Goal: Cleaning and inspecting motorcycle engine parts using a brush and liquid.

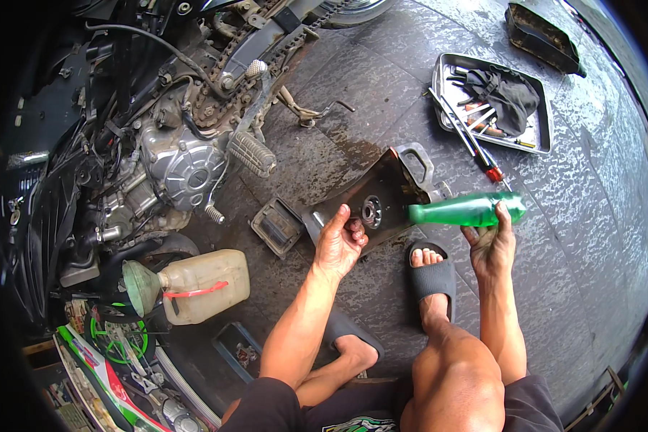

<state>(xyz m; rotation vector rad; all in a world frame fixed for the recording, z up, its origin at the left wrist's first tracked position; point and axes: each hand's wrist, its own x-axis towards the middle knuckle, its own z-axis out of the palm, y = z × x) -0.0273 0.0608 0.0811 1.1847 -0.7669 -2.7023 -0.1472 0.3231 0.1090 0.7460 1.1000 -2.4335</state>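
"So, what's the biggest thing?"

"A motorcycle, engine and chain bare, at the left over the dark tiled floor."

"And after that?"

"A black container with a handle, low in front of the person. Beyond it to the right, a metal tray of tools and a dark rag. By the engine, a pale jerrycan lies with a green funnel at its mouth."

"What about the hands?"

"Apart. The right hand grips a green bottle near its base, lying almost level, neck pointing left at the container's edge. The left hand is curled, thumb up."

"Around something?"

"Can't tell; a round metal part sits just beside its fingertips."
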